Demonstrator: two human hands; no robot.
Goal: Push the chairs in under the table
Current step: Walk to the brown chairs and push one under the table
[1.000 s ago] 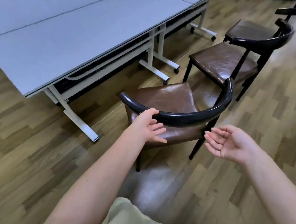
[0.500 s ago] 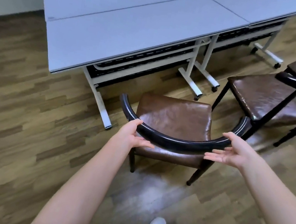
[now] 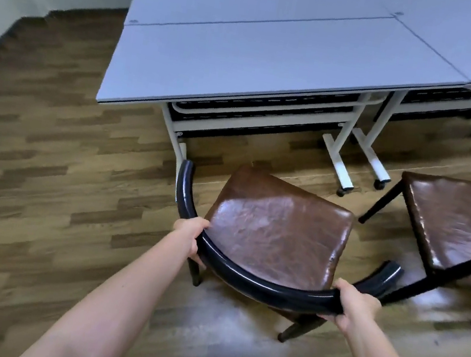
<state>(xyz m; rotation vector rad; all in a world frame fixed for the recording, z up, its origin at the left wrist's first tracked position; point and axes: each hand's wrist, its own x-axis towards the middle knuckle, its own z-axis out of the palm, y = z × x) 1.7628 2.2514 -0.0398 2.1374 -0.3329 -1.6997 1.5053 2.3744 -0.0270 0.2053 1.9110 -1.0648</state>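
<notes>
A: Where does the nearest chair (image 3: 278, 230) sit relative to the person's hands?

B: Straight ahead of them and just below. The left hand (image 3: 189, 234) is wrapped around the curved black backrest (image 3: 258, 282) on its left bend, and the right hand (image 3: 354, 304) is clamped on the same rail near its right end. The two hands are well apart, with the brown seat lying between and beyond them.

A: And the desk (image 3: 261, 60)?

B: Farther forward, past the seat. The seat's front edge is near the desk's white legs (image 3: 174, 132) but not under the top yet.

A: Which way does the chair point?

B: Its front faces the desk, though skewed. The back-to-front axis leans to the right of a square approach, and the left tip of the backrest sits just beside the desk's left leg.

A: Which hand is nearer the desk?

B: The left one. The coming push probably needs the right hand driving forward more, to square the chair between the legs. A second chair (image 3: 459, 224) stands off to the right of the right hand, also not pushed in.
</notes>
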